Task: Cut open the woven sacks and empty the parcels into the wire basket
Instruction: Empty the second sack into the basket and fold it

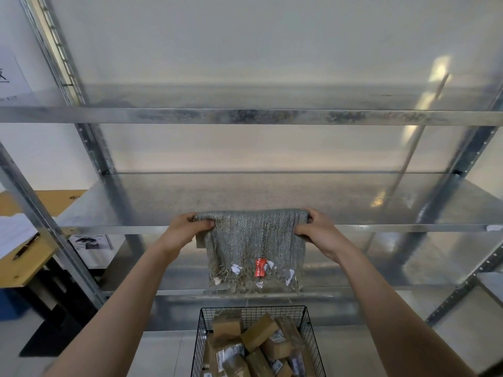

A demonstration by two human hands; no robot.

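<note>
A grey woven sack hangs upside down in front of me, its frayed cut mouth pointing down with a red tag and white label scraps on it. My left hand grips its upper left corner and my right hand grips its upper right corner, both arms raised. Directly below stands the black wire basket, holding several brown cardboard parcels with white labels. The sack looks flat and limp; what is inside it is hidden.
A galvanised metal shelving rack with bare shelves rises right behind the sack and basket. At the left is a wooden desk with papers and a pen. The floor around the basket is pale tile.
</note>
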